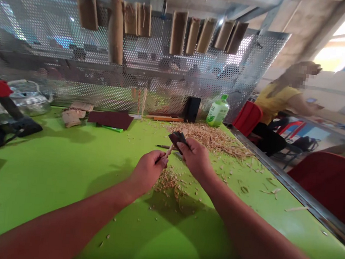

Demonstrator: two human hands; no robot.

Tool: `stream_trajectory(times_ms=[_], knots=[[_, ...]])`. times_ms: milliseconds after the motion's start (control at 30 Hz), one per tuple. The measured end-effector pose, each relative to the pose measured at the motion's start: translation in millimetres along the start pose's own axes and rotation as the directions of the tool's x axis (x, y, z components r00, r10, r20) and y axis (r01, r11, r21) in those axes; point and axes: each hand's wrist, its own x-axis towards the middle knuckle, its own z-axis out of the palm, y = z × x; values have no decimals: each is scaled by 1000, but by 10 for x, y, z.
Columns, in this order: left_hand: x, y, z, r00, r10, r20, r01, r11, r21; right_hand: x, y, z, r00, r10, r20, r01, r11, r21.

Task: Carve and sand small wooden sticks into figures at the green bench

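My left hand [149,169] is closed round a thin pale wooden stick [168,150] whose tip points up toward my right hand. My right hand [194,156] is closed on a folded dark piece of sandpaper [177,139], which is wrapped against the stick's end. Both hands hover over the green table [62,167], just above a small heap of wood shavings [169,181]. A dark pencil-like tool [162,146] lies on the table just beyond my left hand.
A larger pile of shavings [212,137] lies further back, near a green bottle [218,110] and a black box [192,109]. A dark red sheet [110,119], wood pieces, a red-topped machine [3,106] at left. A perforated metal screen behind. A person in yellow [279,104] sits at right beside red chairs.
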Motion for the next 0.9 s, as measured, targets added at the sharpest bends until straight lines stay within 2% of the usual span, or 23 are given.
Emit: stream_trajectory(times_ms=[133,167,267,433,533,567,700,833,900], knots=[[-3,-6,11,1000,-18,1,18,1000,-4,-12,-16,16,991,-54,120,55,999,-1],[-5,0,13,1000,-17,0,17,1000,-4,-11,-15,17,992,-46,120,46,999,-2],[-12,17,14,999,-29,19,30,999,-22,-4,0,17,1000,8,12,-8,999,-33],[-10,2,16,998,-60,28,61,997,-47,1,34,38,991,-70,111,74,997,-34],[-10,-5,17,997,-74,28,75,996,-54,4,49,53,1000,-16,16,17,998,-66],[-12,-5,17,996,-83,30,85,995,-50,0,50,57,1000,-8,17,9,998,-66],[-20,12,9,997,-77,25,78,996,-36,1,53,44,987,-66,149,70,997,-17],[-23,16,10,995,-89,35,91,994,-54,39,66,0,1000,9,14,-8,999,-34],[-19,0,17,995,-97,35,99,993,-64,35,61,5,999,4,36,-3,1000,-27]])
